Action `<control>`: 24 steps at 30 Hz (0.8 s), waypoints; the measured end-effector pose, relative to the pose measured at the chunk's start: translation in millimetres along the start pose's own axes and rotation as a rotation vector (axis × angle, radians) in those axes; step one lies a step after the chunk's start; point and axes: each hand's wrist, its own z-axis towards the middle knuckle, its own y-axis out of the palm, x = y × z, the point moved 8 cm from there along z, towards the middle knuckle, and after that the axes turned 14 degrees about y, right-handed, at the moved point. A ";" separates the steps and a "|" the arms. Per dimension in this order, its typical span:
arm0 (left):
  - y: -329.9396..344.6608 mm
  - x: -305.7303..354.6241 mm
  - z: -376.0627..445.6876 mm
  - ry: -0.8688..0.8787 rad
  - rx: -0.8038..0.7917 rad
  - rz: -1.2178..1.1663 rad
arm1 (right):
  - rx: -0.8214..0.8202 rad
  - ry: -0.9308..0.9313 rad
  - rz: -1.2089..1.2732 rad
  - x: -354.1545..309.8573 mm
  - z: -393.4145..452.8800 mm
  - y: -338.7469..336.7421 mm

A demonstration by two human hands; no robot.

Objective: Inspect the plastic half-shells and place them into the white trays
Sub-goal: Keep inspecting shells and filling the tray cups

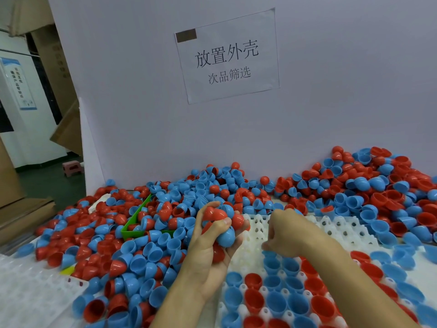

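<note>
White partition [331, 95] behind, left hand [212, 247] gripping half-shells [218, 222], right hand [287, 233] over white tray [335, 227]

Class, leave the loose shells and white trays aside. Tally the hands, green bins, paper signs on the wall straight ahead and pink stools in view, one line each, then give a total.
Hands: 2 (left hand gripping half-shells, right hand)
Green bin: 1
Paper sign: 1
Pink stool: 1
Total: 5
</note>
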 end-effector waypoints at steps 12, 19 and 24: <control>-1.4 0.2 0.1 0.001 0.011 0.005 | -0.067 -0.058 0.018 -4.0 -6.2 -2.3; -1.5 -0.5 0.4 0.002 0.007 0.003 | -0.130 -0.072 -0.001 -0.7 -11.1 -8.4; -0.9 -0.2 0.9 0.011 -0.013 0.014 | -0.185 -0.134 -0.077 -9.9 -11.9 4.7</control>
